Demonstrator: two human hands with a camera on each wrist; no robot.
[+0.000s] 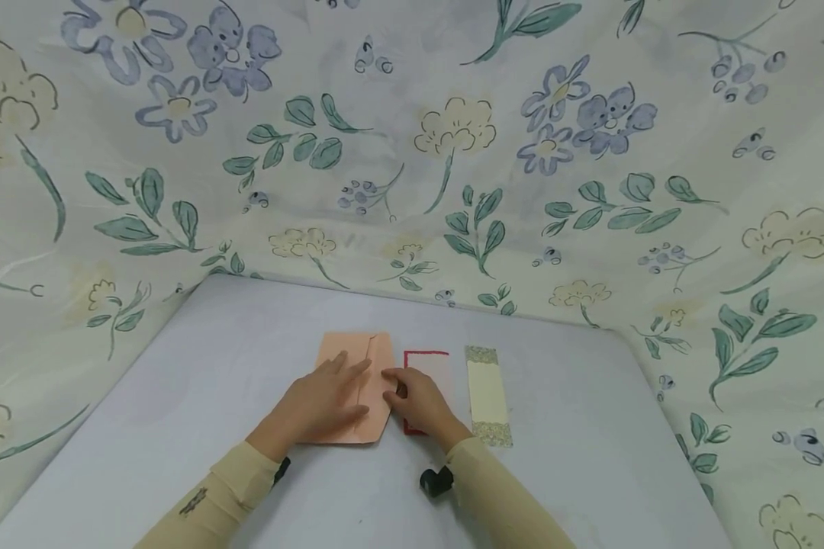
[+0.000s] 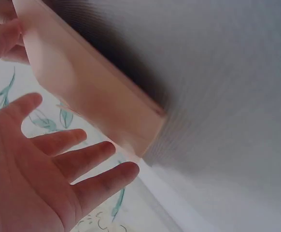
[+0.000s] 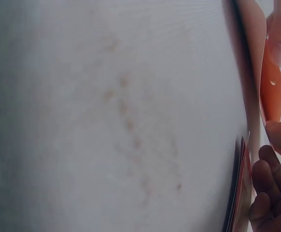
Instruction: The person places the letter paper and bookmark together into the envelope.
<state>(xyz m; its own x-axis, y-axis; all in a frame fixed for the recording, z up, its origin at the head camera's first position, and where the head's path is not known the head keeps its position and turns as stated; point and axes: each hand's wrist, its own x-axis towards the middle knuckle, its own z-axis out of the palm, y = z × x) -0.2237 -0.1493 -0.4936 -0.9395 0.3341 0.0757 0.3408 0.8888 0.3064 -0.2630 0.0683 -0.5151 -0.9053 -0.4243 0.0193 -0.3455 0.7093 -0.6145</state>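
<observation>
As we look down from the head view, a peach envelope lies near the middle of a white worktop, short of the far edge and well apart from the left and right ones, its long seam facing up. We see the left hand spread across it, fingers extended and slightly apart, resting on the paper with nothing in its grasp. At the envelope's right side, the right hand has its fingers bent, thumb and forefinger gripping the edge. Toward the worktop's right edge we find a red-bordered card, partly covered by the right hand, then a cream strip with glittery bands at both ends. A dark mark on the beige left sleeve is too small for us to read. Floral cloth rises beyond the far edge.

From the left wrist, we see the left palm, its fingers fanned wide just beside the envelope. More fingers touch one end of the envelope; we cannot tell for certain whose hand they belong to.

From the right wrist, we see the envelope's paper bowed, its inner face a brighter orange, a fingertip against its edge. Other fingers curl beside a thin stack of sheets, one edged red; brownish specks show on the blurred worktop.
</observation>
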